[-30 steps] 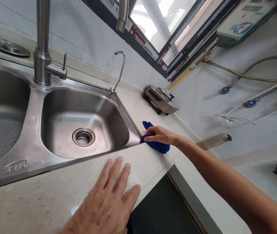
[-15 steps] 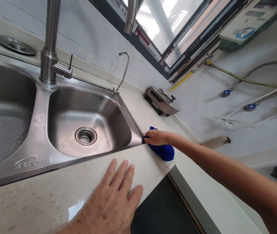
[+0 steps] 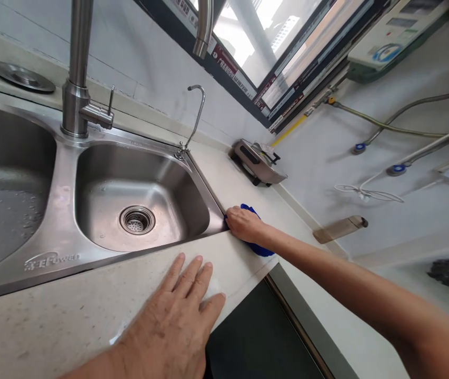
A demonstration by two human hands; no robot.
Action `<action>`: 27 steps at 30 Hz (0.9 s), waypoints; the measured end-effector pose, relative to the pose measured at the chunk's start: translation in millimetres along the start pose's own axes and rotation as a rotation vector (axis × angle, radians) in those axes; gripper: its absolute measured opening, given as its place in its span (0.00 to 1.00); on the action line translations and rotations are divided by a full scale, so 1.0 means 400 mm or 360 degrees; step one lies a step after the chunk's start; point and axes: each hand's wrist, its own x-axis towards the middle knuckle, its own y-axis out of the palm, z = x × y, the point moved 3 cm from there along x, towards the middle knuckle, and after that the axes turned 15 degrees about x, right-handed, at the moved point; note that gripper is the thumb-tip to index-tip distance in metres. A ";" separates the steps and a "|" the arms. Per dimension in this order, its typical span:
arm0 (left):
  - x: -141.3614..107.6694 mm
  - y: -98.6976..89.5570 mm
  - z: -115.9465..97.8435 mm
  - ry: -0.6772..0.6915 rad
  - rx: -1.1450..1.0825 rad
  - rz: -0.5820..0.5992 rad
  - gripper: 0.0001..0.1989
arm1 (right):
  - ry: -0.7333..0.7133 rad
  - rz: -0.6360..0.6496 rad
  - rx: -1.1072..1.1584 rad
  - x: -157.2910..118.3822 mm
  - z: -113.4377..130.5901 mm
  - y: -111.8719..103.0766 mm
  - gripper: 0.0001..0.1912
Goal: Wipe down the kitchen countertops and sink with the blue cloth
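- Centrally, one blue cloth [image 3: 261,249]: laid on the pale counter [image 3: 50,326] at the right-hand corner of the sink [image 3: 64,210], partly covered by the right hand.
- Right hand [image 3: 243,223], centre of the frame: placed on the cloth, which is gripped at the sink rim; fingers bunched together and curled down, fingertips partly hidden.
- Left hand [image 3: 172,321], lower centre: laid palm down on the counter, nothing held; fingers spread slightly, thumb set apart.
- Drain [image 3: 137,220], left of centre: set in the right basin, no cover fitted.
- Faucet [image 3: 76,105], upper left: mounted behind the basins.
- Round metal lid [image 3: 21,76], far upper left: placed on the ledge.
- Thin curved tap [image 3: 198,121], upper centre: fixed at the sink's back corner.
- Grey appliance [image 3: 256,160], right of centre: stood against the wall.
- White wall unit [image 3: 390,39], upper right: mounted above hoses.
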 end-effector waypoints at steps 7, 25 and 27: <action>-0.003 -0.019 -0.006 -0.0128 0.0047 -0.0038 0.25 | -0.0027 0.0207 0.0097 0.022 -0.042 -0.041 0.14; 0.003 -0.004 0.005 -0.0008 0.0007 -0.0053 0.26 | -0.0168 0.0271 -0.0207 0.018 0.026 -0.064 0.13; 0.001 -0.003 0.007 -0.0014 0.0000 -0.0063 0.26 | -0.0164 0.0243 -0.0239 0.004 0.026 -0.061 0.14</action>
